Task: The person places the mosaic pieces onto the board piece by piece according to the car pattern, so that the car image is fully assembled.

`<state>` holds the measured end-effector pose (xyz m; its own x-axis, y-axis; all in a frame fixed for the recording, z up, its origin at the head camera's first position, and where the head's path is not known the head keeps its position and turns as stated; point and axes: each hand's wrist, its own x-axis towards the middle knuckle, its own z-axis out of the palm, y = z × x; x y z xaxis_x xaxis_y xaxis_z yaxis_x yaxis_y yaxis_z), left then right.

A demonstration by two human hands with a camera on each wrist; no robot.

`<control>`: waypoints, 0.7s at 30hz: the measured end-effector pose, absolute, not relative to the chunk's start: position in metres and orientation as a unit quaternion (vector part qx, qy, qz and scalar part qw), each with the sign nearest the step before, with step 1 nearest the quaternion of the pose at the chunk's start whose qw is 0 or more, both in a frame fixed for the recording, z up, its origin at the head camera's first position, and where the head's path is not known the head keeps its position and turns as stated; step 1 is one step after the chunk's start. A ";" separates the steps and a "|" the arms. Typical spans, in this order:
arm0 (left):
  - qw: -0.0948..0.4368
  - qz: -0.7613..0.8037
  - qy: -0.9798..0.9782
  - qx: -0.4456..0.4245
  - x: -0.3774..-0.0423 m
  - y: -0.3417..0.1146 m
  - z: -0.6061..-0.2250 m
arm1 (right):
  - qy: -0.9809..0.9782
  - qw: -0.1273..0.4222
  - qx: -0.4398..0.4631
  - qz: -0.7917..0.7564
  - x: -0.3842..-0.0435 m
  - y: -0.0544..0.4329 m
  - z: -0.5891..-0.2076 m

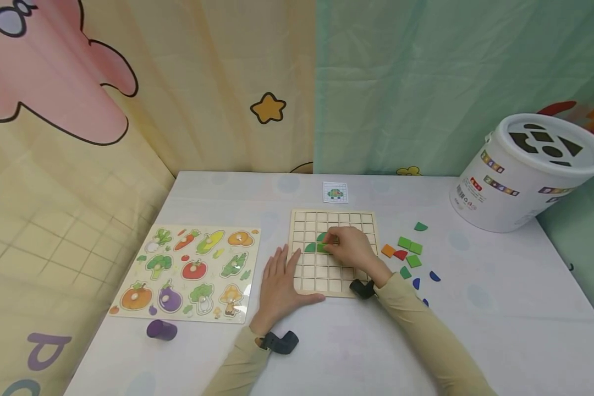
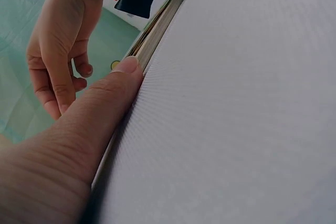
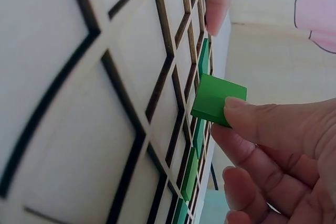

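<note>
A wooden grid board [image 1: 309, 273] lies in the middle of the table. My right hand [image 1: 352, 248] is over its upper middle and pinches a bright green square tile [image 3: 216, 97] between thumb and fingertips. In the right wrist view that tile is tilted, close to the grid. Dark green quarter-round tiles [image 1: 309, 248] sit in nearby cells, some partly hidden by the hand. My left hand [image 1: 280, 289] lies at the board's lower left corner, fingers straight along the left side. Its thumb [image 2: 107, 95] touches the front edge in the left wrist view.
Loose green, orange, red and blue tiles [image 1: 414, 261] lie right of the board. A small card with a coloured picture [image 1: 335, 192] lies behind it. Leftward are a vegetable puzzle board [image 1: 178, 275] and a purple cylinder [image 1: 161, 330]. A white bucket [image 1: 515, 181] stands at the back right.
</note>
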<state>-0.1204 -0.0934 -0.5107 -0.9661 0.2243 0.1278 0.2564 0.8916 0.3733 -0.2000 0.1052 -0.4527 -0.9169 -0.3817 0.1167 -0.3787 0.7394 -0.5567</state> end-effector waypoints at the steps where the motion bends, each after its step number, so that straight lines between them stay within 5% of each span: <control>1: 0.041 -0.198 -0.972 -0.124 -0.120 -0.093 -0.511 | 0.933 0.006 -0.203 -0.297 -0.201 0.105 -0.453; 21: 0.048 -0.193 -0.972 -0.124 -0.120 -0.094 -0.513 | 0.935 0.025 -0.185 -0.302 -0.209 0.103 -0.459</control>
<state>-0.1205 -0.0936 -0.5133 -0.9643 0.2233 0.1423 0.2607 0.8944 0.3635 -0.2091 0.1034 -0.4586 -0.9305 -0.3607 0.0640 -0.3301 0.7497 -0.5736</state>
